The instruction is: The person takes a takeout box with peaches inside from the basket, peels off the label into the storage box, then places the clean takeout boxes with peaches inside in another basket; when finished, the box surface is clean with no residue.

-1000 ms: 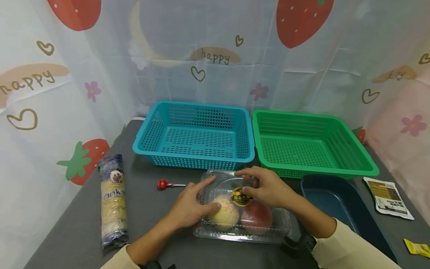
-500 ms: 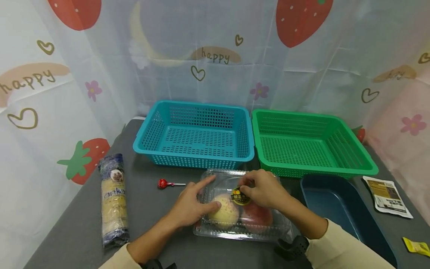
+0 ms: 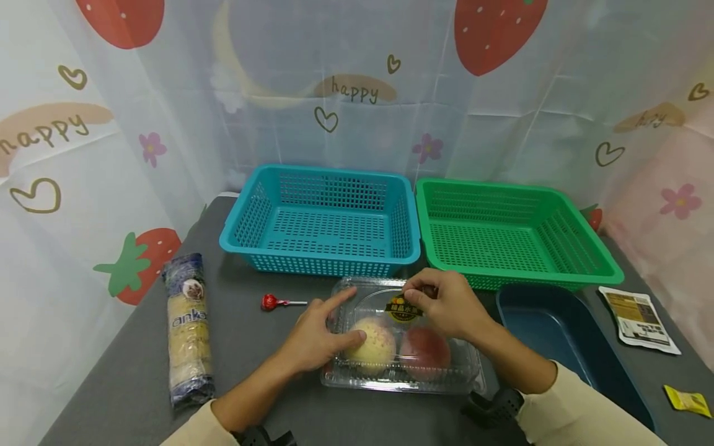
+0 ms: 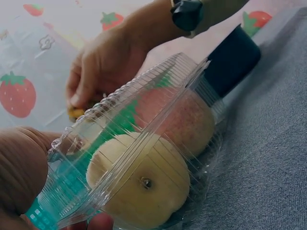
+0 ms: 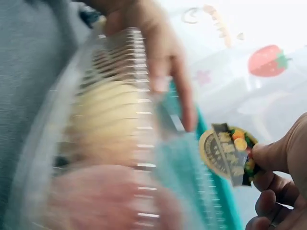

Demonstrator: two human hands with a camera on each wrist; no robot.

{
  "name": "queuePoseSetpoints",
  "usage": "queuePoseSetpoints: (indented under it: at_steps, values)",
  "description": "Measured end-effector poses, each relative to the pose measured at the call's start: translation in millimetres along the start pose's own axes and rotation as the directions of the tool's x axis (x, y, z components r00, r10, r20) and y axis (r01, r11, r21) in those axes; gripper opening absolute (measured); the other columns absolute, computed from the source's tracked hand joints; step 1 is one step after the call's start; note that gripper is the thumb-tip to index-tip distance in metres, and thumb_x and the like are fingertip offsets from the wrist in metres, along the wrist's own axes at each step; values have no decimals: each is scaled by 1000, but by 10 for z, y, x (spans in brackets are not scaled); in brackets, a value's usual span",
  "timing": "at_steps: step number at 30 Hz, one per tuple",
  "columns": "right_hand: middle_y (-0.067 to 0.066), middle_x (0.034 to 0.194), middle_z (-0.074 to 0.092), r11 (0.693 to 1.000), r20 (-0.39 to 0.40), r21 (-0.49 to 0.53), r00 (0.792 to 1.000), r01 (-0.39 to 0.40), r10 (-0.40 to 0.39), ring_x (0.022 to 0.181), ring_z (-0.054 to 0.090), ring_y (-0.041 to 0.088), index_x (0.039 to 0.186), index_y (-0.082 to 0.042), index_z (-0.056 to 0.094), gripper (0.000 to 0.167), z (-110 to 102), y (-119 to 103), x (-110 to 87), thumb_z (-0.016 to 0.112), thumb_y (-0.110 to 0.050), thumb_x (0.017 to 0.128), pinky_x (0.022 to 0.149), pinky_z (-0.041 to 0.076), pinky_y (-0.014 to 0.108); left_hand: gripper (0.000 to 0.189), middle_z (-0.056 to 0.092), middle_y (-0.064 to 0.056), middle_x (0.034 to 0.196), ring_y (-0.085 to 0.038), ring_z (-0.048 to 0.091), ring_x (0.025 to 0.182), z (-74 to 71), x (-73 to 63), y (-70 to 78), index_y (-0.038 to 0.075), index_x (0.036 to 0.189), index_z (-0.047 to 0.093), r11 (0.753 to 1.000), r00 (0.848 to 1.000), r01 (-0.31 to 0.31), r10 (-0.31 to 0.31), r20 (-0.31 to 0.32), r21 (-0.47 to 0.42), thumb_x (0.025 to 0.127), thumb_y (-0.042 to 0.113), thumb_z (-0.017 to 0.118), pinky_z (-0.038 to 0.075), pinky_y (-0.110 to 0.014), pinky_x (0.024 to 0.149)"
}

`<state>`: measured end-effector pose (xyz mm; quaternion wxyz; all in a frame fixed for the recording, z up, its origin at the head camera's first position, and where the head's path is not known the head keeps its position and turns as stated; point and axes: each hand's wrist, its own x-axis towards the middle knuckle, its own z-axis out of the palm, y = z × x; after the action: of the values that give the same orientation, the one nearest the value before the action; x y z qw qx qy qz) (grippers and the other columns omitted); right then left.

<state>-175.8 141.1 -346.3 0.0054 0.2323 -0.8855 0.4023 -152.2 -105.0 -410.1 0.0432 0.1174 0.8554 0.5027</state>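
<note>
While pinching the sticker [image 5: 228, 155] between thumb and fingers of the right hand [image 3: 446, 303], pressing on the left part of the lid [image 3: 357, 310] with straight, spread index finger and thumb of the left hand [image 3: 318, 334]. Noted: hands apart, one to each side. Located box [image 3: 401, 385] on the tabletop [image 3: 240, 334], just in front of the blue basket [image 3: 320, 265] and left of the tray [image 3: 574, 337], with yellow fruit [image 3: 372, 347] and red fruit [image 3: 425, 350] under the lid. Judged step in hand: peeling the sticker from the lid, going by its tilt in the right wrist view. Cannot tell about full release; too blurred along the box there to check for any edge stuck down. For the next move, probably best to brace the lid, pull slowly and at a low angle, and grip only by the rim to spare fingertips from the adhesive. Possible trouble: tearing the sticker, flexing the thin lid, or dragging the box into the blue basket. No need to touch the lollipop [image 3: 269, 302].
</note>
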Motion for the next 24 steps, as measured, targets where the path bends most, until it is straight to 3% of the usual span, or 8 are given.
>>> queuePoseSetpoints:
  at_steps: [3,8,17,24]
  values:
    - [1,80,65,1000,-11,25,1000,16,-16,59,53,18,93,-6,72,7,-163,-47,-2,65,-5,92,51,44,30,75,43,-11,92,-22,41,75,-5,-4,2,23,143,50,1000,1000,-2,2,-4,0,76,32,81,34,-34,58]
    - [2,87,66,998,51,22,997,51,-52,64,59,20,97,-6,72,9,-496,-86,-46,63,-7,94,55,48,31,75,43,-11,92,-22,42,75,-4,-5,-8,21,143,50,1000,1000,-3,3,-3,4,75,33,81,35,-34,58]
    - [4,88,67,981,102,95,978,172,-181,72,67,19,97,-5,71,13,-943,52,-208,60,1,94,61,55,34,75,43,-11,93,-23,42,75,0,-2,-13,22,143,50,1000,1000,0,0,5,12,75,33,81,35,-35,58]
    - [5,91,67,991,80,36,988,129,-132,76,67,18,100,-6,72,14,-1189,196,-381,60,0,94,63,55,31,76,43,-11,92,-23,42,75,-10,-2,-3,20,143,49,1000,1000,-10,10,7,4,75,33,80,35,-34,58]
